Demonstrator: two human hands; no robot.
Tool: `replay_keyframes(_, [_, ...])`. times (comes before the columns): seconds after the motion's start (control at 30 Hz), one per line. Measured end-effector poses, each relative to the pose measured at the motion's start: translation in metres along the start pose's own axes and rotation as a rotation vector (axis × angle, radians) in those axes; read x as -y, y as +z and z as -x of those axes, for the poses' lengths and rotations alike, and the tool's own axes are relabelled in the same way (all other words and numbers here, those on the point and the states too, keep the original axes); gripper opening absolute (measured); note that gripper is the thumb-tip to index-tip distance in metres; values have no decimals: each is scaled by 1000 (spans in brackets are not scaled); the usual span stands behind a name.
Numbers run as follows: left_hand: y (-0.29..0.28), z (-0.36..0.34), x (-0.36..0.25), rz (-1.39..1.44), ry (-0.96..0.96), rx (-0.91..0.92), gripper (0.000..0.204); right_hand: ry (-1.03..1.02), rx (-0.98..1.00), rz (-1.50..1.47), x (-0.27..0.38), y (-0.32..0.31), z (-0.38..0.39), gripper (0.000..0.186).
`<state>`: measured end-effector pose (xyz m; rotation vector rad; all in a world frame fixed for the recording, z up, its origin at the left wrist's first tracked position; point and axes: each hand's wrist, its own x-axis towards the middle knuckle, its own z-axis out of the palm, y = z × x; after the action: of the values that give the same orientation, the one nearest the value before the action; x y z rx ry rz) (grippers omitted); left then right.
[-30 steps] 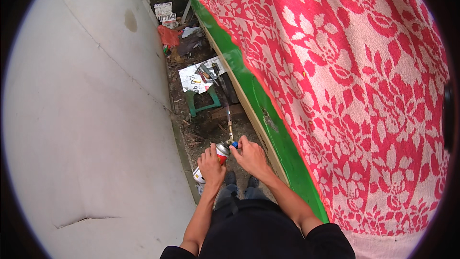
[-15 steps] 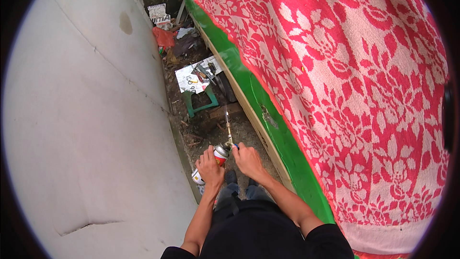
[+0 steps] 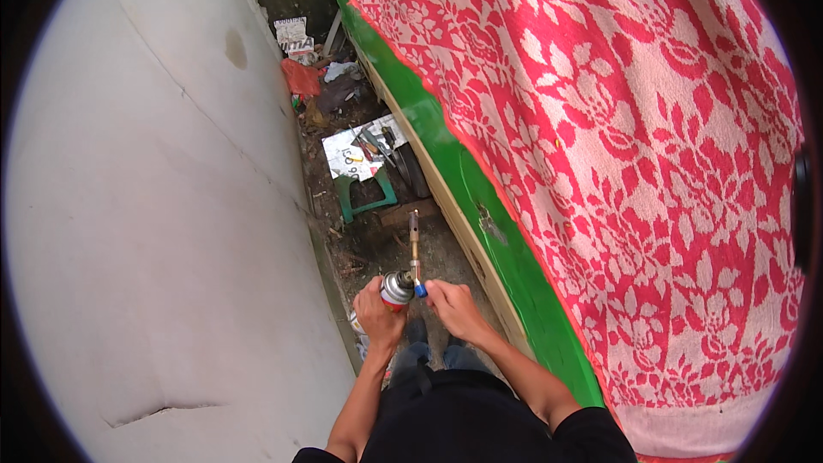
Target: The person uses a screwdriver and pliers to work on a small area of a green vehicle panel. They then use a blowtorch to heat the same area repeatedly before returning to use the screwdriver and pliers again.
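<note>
In the lower middle, my left hand [image 3: 378, 315] wraps round a gas canister [image 3: 397, 285] with a silver top and a red and white body. A brass-coloured blowtorch head [image 3: 415, 249] is fitted to the canister, its tube pointing away from me. I cannot make out a flame at its tip. On the torch's near end sits a blue knob [image 3: 420, 290], which the closed fingers of my right hand [image 3: 454, 309] grip at its right side. The canister lies tilted, and its lower part is mostly hidden by my left hand.
A pale wall [image 3: 171, 206] rises on the left. On the right, a floral red-pink cloth [image 3: 600, 163] covers a green-sided structure [image 3: 480, 214] with a wooden edge. Ahead stands a small green stool [image 3: 369, 203] bearing a white sheet and several tools; litter [image 3: 300, 77] lies beyond.
The torch has turned, so its blue knob now shows more fully beside my right fingers. Both hands have shifted slightly down in view, and the whole scene has moved a little right and down.
</note>
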<state>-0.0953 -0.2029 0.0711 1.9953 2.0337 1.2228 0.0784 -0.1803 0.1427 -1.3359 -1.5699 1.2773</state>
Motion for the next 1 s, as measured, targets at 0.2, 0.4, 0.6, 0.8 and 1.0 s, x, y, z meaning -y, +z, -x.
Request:
replay_keyframes(0.2, [-27, -2, -7, 148, -39, -108, 72, 1, -187, -219, -12, -19, 12, 50])
replay_keyframes(0.4, [-58, -1, -14, 224, -16, -138, 76, -35, -273, -230, -1, -34, 18, 49])
replay_keyframes(0.6, [-62, -1, -5, 215, -114, -136, 70, -31, -302, -257, 2, -22, 11, 47])
replay_keyframes(0.8, [-64, -11, 14, 386, -320, -21, 68, 23, -122, -162, 6, 1, -8, 42])
replay_keyframes(1.0, [-60, -17, 58, 537, -483, -70, 65, -2, -92, -137, 4, 21, -41, 39])
